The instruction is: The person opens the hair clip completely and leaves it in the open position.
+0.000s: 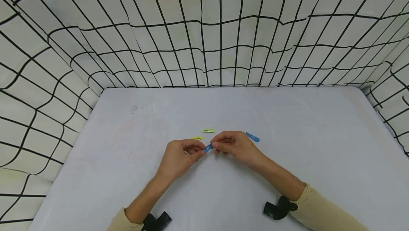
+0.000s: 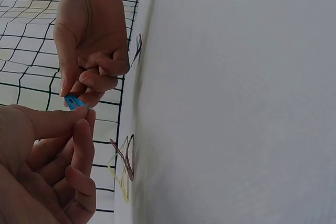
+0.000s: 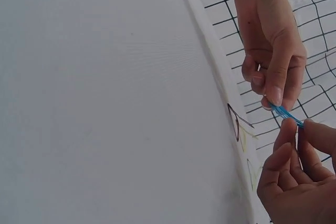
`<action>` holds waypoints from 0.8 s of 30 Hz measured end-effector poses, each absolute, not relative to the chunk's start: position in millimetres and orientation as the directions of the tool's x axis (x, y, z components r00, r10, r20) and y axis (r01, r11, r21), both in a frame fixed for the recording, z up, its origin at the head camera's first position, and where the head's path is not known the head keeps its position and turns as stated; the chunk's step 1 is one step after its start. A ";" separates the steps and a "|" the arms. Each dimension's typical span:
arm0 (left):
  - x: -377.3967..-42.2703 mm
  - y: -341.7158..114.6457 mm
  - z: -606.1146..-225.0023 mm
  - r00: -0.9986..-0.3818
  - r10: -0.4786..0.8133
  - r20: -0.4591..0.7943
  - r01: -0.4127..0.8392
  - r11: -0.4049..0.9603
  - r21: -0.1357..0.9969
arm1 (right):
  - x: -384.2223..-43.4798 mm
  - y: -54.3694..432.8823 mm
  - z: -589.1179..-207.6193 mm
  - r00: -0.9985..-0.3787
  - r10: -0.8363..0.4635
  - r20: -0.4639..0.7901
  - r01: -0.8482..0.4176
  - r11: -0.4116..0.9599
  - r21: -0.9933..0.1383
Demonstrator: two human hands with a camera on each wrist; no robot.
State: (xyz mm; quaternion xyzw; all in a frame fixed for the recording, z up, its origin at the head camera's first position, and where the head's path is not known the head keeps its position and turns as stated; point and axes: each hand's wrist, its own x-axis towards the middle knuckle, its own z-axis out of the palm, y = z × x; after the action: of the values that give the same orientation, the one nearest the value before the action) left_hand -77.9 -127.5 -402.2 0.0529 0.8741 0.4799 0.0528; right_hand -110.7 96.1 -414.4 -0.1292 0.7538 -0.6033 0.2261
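Observation:
A small blue snap hair clip [image 1: 207, 148] is held between both hands above the table. My left hand [image 1: 177, 158] pinches one end between thumb and index finger. At the other end, my right hand [image 1: 239, 149] pinches it the same way. In the left wrist view the blue clip [image 2: 75, 102] shows between the fingertips, partly covered by them. The right wrist view shows the clip [image 3: 286, 114] stretching slantwise from one hand to the other. Beyond the left hand lies a yellow clip [image 1: 197, 138], and close to the right hand a second blue clip [image 1: 252, 137].
A yellow-green clip [image 1: 208, 130] lies on the white table [image 1: 127, 174] beyond the hands. Black netting [image 1: 220, 32] over pale walls rises behind the table and at both sides. Dark wrist devices [image 1: 278, 208] sit at the cuffs.

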 end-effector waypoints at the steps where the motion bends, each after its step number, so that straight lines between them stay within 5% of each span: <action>1: -77.4 -127.4 -402.1 -0.989 0.139 -0.045 0.036 0.531 0.846 | -110.6 96.4 -414.7 -0.863 -0.470 -0.185 0.081 0.232 -0.969; 24: -73.5 -127.2 -404.0 -0.992 0.108 -0.061 -0.002 0.477 0.879 | -110.3 96.3 -418.3 -0.868 -0.436 -0.237 0.182 0.164 -0.969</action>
State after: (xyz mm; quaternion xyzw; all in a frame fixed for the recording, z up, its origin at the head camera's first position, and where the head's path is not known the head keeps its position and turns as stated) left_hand -73.5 -127.2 -404.0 0.0309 0.8577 0.5103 0.0542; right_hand -110.3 96.3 -418.3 -0.0876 0.7239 -0.6405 0.2411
